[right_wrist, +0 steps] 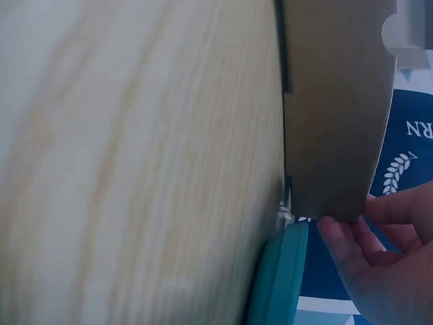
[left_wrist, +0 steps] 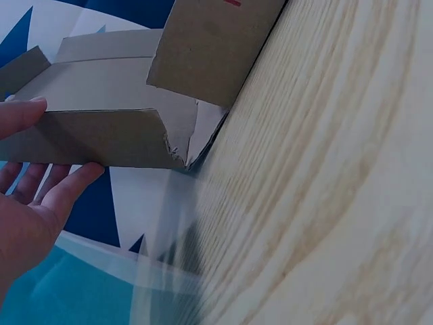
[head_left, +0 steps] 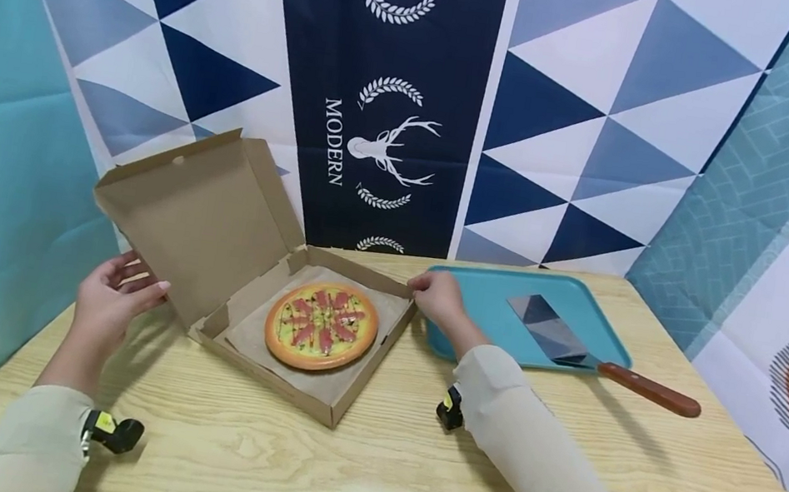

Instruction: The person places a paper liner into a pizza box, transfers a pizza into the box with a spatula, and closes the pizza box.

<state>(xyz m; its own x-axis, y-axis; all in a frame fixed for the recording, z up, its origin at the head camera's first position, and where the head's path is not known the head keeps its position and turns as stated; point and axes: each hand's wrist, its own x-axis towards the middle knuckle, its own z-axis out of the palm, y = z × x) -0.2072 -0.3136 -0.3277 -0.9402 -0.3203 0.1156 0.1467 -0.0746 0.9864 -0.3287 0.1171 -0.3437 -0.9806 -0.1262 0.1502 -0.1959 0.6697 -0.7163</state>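
A cardboard pizza box (head_left: 215, 229) stands open on the wooden table, its lid tilted up to the left. Inside it, a round pizza (head_left: 321, 326) with pink topping pieces lies on brown paper (head_left: 246, 334). My left hand (head_left: 114, 303) holds the lid's side edge; in the left wrist view, the thumb and the other fingers lie on either side of the lid's side wall (left_wrist: 101, 139). At the base's far right corner, my right hand (head_left: 439, 296) pinches the cardboard. The right wrist view shows those fingertips at the end of the box wall (right_wrist: 335, 135).
Right of the box lies a teal tray (head_left: 486, 293), close to my right hand. A pizza server (head_left: 552, 331) rests on it, its brown wooden handle (head_left: 650, 389) sticking out past the tray's near edge. Patterned cloth (head_left: 396, 70) hangs behind the table (head_left: 244, 452).
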